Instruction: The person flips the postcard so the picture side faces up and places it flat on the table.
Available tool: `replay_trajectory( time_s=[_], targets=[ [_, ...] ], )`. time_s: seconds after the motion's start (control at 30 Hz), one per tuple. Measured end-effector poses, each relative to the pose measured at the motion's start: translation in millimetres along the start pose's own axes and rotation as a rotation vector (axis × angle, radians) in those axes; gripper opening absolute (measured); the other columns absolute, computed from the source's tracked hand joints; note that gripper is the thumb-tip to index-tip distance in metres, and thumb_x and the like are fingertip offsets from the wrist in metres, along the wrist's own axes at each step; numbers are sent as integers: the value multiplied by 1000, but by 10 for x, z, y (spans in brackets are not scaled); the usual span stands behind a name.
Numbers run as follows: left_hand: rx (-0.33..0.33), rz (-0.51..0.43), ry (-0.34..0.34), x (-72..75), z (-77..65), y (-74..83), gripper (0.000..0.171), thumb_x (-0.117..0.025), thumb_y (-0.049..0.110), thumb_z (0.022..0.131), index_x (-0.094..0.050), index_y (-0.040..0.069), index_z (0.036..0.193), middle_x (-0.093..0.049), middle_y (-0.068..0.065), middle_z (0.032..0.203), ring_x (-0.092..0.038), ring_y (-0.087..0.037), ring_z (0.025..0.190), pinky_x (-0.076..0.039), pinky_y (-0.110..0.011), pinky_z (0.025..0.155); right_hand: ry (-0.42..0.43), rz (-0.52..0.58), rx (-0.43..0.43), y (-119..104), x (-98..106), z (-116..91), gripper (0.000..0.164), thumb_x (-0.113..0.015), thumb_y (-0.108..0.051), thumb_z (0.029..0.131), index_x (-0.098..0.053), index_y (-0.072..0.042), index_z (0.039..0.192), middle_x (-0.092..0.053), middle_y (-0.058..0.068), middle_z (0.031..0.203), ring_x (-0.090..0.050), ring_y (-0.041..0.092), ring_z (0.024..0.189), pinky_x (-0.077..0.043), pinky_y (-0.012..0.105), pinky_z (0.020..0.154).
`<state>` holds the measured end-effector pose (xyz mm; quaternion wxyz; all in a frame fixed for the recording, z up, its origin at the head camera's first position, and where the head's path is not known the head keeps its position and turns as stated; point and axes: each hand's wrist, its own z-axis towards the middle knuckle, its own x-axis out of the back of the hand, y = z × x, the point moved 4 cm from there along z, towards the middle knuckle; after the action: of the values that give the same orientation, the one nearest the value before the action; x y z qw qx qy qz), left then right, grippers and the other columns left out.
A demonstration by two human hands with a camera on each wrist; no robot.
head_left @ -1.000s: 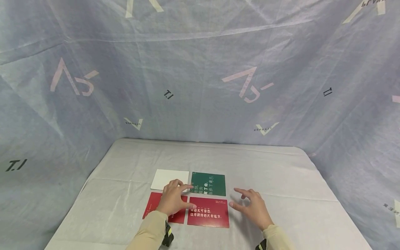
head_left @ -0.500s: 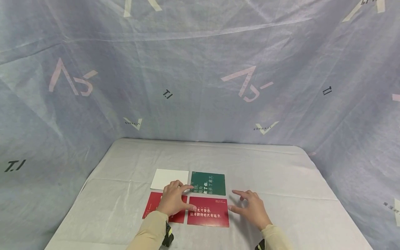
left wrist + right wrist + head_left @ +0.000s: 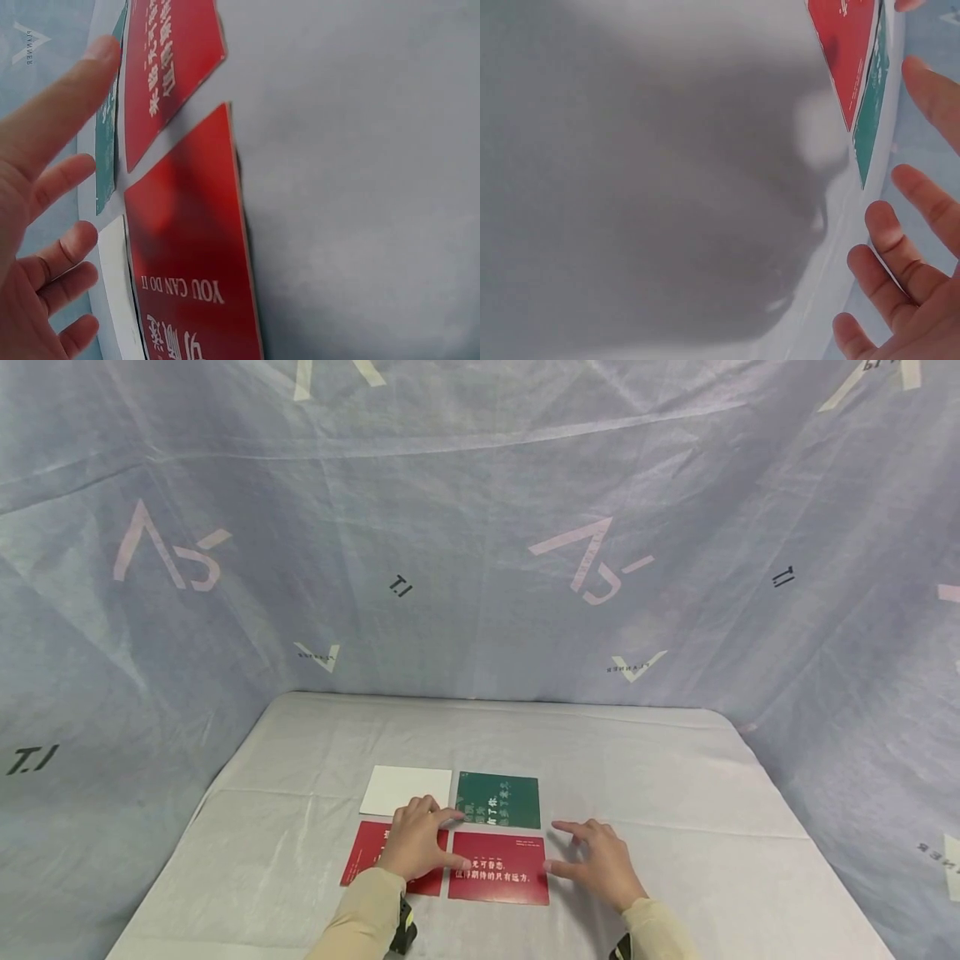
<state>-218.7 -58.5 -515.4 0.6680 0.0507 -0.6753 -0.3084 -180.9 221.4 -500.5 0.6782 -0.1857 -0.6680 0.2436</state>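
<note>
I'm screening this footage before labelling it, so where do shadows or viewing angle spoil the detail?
Head view: fairly even light, a soft shadow beside the right hand; left wrist view: a soft-edged shadow darkens the red card reading YOU CAN DO IT; right wrist view: a broad shadow covers much of the tablecloth, and the green card is seen too slantwise to read.

In front of me I had a pale grey, cloth-covered table (image 3: 675,793) with rounded far corners. Flat on it lay a white rectangular card (image 3: 397,785), right of it a lettered green rectangular card (image 3: 513,802); nearer me, a lettered red rectangular card (image 3: 365,850) and a second red rectangular card (image 3: 501,885), narrow gaps between neighbours.
</note>
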Motion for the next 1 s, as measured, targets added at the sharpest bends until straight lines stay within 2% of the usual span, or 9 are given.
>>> replay_trajectory(
  time_s=[0.3,0.6,1.0],
  targets=[
    [-5,-3,-18,25,-36,35,71,-95,50,62,-73,18,121,-42,3,91,-40,-18,92,-37,-46,87,-14,-38,30,-14,-46,-8,70,-95,-38,65,-71,-15,127,-56,-3,83,-50,17,85,-44,52,87],
    [0,19,-26,2,-39,18,70,-96,50,60,-74,18,119,-40,4,88,-37,-17,88,-33,-42,81,-6,-90,67,-57,-64,-9,73,-95,-40,63,-71,-13,126,-56,-4,81,-51,17,86,-45,51,87],
    [5,53,-49,-14,-42,26,73,-96,51,59,-74,19,121,-41,3,90,-36,-17,88,-34,-43,82,-11,-125,72,-76,-119,-7,74,-96,-41,61,-71,-12,126,-51,-5,80,-47,15,82,-45,52,87]
  ],
)
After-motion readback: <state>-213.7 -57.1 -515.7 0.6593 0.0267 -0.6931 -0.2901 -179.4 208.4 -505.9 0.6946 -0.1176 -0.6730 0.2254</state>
